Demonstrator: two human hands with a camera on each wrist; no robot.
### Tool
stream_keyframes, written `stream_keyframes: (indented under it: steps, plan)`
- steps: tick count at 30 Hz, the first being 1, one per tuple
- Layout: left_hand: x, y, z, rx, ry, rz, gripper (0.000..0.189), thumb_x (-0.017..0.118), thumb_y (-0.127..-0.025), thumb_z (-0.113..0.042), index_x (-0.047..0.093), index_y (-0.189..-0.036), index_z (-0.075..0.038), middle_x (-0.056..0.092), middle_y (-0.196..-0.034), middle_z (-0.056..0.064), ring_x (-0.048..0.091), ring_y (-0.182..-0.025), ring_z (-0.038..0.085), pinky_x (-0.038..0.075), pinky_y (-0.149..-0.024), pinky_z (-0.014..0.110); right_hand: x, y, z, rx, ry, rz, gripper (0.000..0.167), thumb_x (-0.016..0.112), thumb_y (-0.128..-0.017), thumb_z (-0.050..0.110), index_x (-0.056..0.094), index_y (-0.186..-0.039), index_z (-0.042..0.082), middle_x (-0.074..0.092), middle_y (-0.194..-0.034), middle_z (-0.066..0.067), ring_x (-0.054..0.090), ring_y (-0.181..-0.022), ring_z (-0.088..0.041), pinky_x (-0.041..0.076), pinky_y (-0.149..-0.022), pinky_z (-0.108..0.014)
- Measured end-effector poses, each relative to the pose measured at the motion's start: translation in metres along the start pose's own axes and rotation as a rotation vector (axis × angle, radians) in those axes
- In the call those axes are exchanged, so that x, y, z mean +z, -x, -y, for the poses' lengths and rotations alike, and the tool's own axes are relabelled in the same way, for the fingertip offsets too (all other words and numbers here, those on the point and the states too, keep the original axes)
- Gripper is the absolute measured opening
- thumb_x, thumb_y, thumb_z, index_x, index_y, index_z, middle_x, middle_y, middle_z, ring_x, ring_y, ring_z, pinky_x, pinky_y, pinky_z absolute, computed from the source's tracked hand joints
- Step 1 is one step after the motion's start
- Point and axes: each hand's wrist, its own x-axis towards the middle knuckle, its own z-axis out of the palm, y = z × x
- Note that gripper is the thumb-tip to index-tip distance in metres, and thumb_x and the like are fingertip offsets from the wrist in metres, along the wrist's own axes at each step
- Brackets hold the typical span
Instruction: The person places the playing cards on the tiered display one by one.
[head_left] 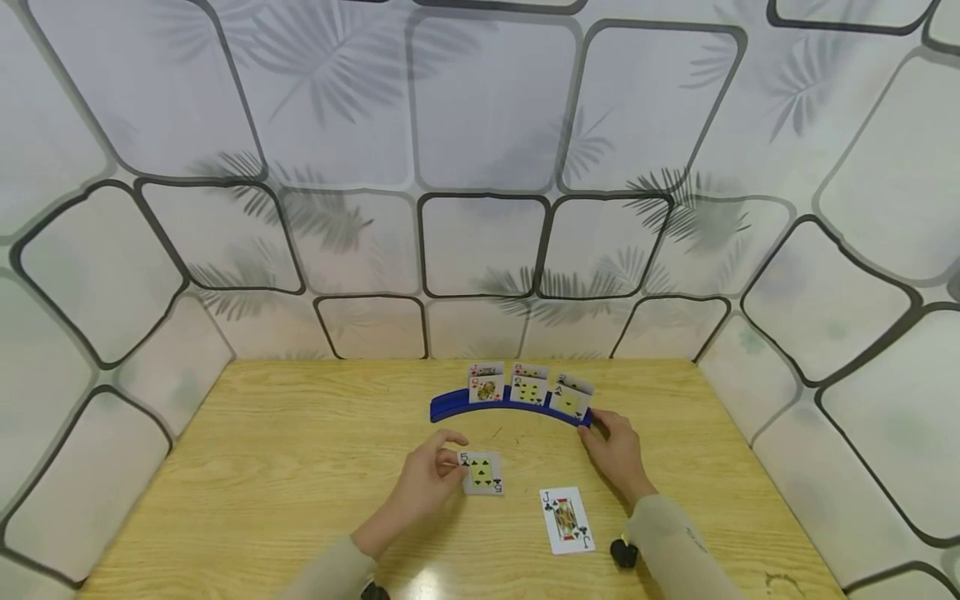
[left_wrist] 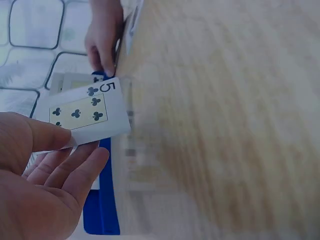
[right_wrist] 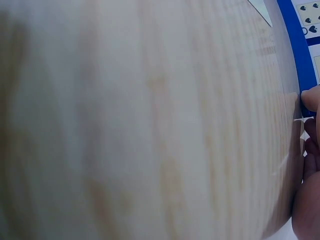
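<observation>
My left hand [head_left: 427, 477] pinches a five of clubs playing card [head_left: 482, 474] between thumb and fingers, above the table in front of a curved blue card holder [head_left: 450, 405]. The left wrist view shows the thumb over the face of this card [left_wrist: 80, 112]. Around the right end of the holder, my right hand [head_left: 618, 454] grips with thumb and fingers; in the right wrist view its thumb lies against the blue edge [right_wrist: 299, 50]. Cards stand upright in three pairs in the holder, with a queen [head_left: 486, 389], a six [head_left: 528, 391] and an ace [head_left: 569, 402] in front.
A jack of clubs [head_left: 567, 521] lies face up on the wooden table [head_left: 285, 467], between the two forearms. Patterned fabric walls [head_left: 480, 250] rise behind the table and at both sides. A small black object [head_left: 623, 552] is beside the right sleeve.
</observation>
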Motion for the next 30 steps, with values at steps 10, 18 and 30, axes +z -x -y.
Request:
stream_keyframes:
  steps: [10,18,30]
  plan:
    - [-0.021,-0.016,-0.005,-0.031,-0.046,-0.192,0.027,0.072,-0.093,0.008,0.071,-0.116,-0.006,0.079,-0.095,0.013,0.077,-0.087,0.026,0.062,-0.077,0.024,-0.001,0.0,0.002,-0.001,-0.01,0.006,0.05,0.069,-0.102,0.021,0.058,-0.144,-0.005,0.058,-0.149,-0.027,0.049,-0.143,-0.044,0.037,-0.123,-0.059]
    - [-0.037,-0.029,-0.004,0.022,-0.098,-0.297,0.022,0.072,-0.093,0.008,0.072,-0.112,-0.001,0.079,-0.102,0.02,0.078,-0.089,0.028,0.063,-0.075,0.026,-0.002,0.0,0.004,0.01,-0.007,0.013,0.051,0.068,-0.103,0.021,0.058,-0.145,-0.004,0.057,-0.15,-0.027,0.048,-0.144,-0.044,0.036,-0.124,-0.059]
    - [-0.051,-0.046,-0.002,0.037,-0.165,-0.352,0.024,0.071,-0.094,0.007,0.071,-0.117,0.002,0.078,-0.106,0.021,0.078,-0.096,0.035,0.065,-0.079,0.036,0.0,0.001,0.002,0.016,0.0,0.008,0.05,0.068,-0.103,0.021,0.058,-0.145,-0.004,0.056,-0.15,-0.027,0.048,-0.144,-0.044,0.036,-0.124,-0.059]
